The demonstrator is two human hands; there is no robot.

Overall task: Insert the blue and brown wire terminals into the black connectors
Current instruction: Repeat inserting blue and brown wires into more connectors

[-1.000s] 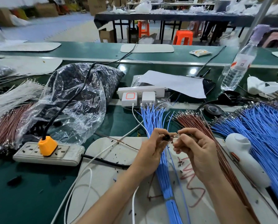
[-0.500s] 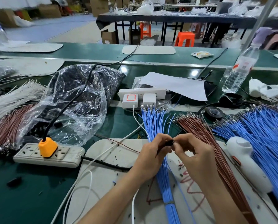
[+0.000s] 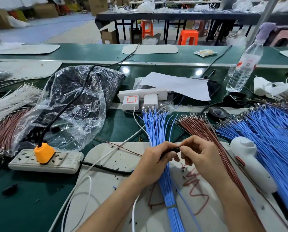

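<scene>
My left hand (image 3: 154, 162) pinches a small black connector (image 3: 174, 149) between thumb and fingers over the white work mat (image 3: 106, 164). My right hand (image 3: 201, 154) meets it from the right, fingertips closed on a thin wire at the connector's end; the wire's colour is hidden by the fingers. A tied bundle of blue wires (image 3: 158, 128) runs under both hands. A fan of brown wires (image 3: 200, 129) lies just right of it. A clear bag of black connectors (image 3: 76, 104) sits at the left.
A power strip with an orange plug (image 3: 44, 153) lies at the left, its black cable crossing the mat. A white tool (image 3: 250, 163) rests at the right beside a large blue wire pile (image 3: 273, 131). Chargers (image 3: 140, 99), tape roll (image 3: 217, 113) and water bottle (image 3: 242, 69) stand behind.
The hands have come closer together and sunk slightly toward the mat. The metal wire tip seen beside the connector a second ago is now hidden between the fingertips.
</scene>
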